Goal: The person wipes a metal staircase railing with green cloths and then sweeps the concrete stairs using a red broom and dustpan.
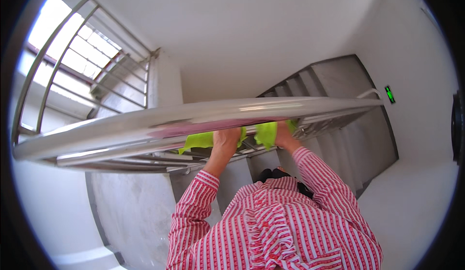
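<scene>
A polished metal handrail (203, 114) runs across the view, with a second rail (127, 148) beneath it. My left hand (227, 139) grips a lime-green cloth (199, 142) just below the top rail, its fingers partly hidden behind the metal. To its right, my right hand (285, 135) holds green cloth (267, 134) too, which shows on both sides of the hand. Whether this is one cloth or two cannot be told, since the top rail covers part of the area. Both hands are at the lower rails of the balustrade.
Grey concrete steps (334, 154) descend at the right, and another flight (298, 83) lies beyond the rail. A landing (130, 204) is at lower left. Metal railings (60, 61) stand before a bright window (91, 41). A green lit sign (389, 94) hangs on the right wall.
</scene>
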Motion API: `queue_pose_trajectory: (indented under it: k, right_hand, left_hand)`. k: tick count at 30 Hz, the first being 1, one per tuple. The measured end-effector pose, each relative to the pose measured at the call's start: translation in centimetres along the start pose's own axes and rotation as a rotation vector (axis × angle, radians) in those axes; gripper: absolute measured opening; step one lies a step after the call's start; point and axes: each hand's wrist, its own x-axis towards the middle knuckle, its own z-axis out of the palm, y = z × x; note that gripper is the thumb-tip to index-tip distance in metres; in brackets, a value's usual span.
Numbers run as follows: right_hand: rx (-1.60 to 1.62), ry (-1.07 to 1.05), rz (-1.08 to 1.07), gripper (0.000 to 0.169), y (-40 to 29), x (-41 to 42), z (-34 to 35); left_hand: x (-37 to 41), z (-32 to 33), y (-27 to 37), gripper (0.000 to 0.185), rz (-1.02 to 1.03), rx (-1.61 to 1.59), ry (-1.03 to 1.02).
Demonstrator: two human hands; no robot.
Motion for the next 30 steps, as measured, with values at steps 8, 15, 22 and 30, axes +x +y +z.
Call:
queue_pose_trajectory:
  k: [8, 15, 22, 30]
  right_hand:
    - [0.093, 0.567, -0.331, 0.027, -1.9, 0.9, 1.4]
    - [0.003, 0.454, -0.157, 0.027, 3.3, -1.4, 1.3]
    - [-0.026, 0.277, -0.379, 0.031, -11.0, 3.5, 1.9]
    - [0.043, 0.085, -0.146, 0.032, -4.8, 1.2, -0.6]
  left_hand:
    - [-1.5, -4.0, -4.5, 0.061, 0.053, -0.077, -0.221]
    - [-7.8, -9.7, -12.8, 0.048, -0.011, 0.042, -0.052]
    - [-4.7, -5.9, -7.9, 0.039, -0.033, 0.004, -0.107]
    - [-2.9, -4.0, -5.1, 0.046, -0.046, -0.016, 0.072]
